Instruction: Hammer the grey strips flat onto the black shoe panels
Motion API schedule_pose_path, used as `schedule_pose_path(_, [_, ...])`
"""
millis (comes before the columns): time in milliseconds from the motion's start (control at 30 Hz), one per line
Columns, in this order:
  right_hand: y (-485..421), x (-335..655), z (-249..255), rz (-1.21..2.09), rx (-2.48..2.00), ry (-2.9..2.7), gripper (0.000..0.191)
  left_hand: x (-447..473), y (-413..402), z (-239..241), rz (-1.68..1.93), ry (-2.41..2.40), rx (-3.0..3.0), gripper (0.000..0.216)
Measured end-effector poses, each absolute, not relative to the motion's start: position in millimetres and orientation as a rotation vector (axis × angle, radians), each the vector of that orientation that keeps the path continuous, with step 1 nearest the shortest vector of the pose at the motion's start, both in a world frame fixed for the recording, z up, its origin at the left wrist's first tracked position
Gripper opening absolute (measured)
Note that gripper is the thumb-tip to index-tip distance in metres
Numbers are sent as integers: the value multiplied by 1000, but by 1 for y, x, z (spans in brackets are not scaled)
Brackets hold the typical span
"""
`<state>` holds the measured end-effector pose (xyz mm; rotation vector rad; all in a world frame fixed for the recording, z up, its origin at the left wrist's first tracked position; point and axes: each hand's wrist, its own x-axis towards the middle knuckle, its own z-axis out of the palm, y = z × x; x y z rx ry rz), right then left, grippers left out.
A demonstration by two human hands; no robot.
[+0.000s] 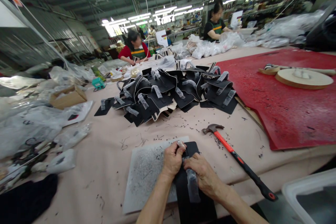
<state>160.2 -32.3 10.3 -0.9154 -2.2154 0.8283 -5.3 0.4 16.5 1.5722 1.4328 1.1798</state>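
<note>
A black panel (183, 196) lies partly over a pale board (143, 168) at the table's front. A handle strap wrapped in clear plastic (193, 187) runs along the panel. My left hand (172, 159) is closed around a short rod-like tool with a pale end (180, 144), near the panel's upper part; its lower end is hidden. Beside it my right hand (201, 171) grips the wrapped strap, fingers curled over it close to the left fingertips. A claw hammer (231, 150) with a red and black handle rests on the cloth to the right.
Behind the board is a heap of black panels (162, 94) with wrapped straps. A red sheet (283, 112) bears a tape roll (304, 78). Plastic bags (31, 122) and a cardboard box (68, 97) lie left. A white bin (296, 185) stands front right. Co-workers sit beyond.
</note>
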Motion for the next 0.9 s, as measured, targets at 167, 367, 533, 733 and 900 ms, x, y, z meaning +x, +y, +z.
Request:
schedule_pose_path(167, [-28,190,16,646,-1048,-2166,45,-4,0,13,1152,1426,1710,14])
schedule_pose_path(367, [-18,273,0,138,-1929,-1953,29,-3,0,8,1170,1464,1778,13])
schedule_pose_path(533, [-16,290,15,953,-2061,-1515,3,-2,-1,7,1174,1468,1831,12])
schedule_pose_path(733, [-14,258,53,1580,-1832,-1180,15,0,-2,5,1150,1527,1903,13])
schedule_pose_path(900, [-27,237,92,1041,-1649,-1498,38,-1,-3,3,1146,1455,1915,14])
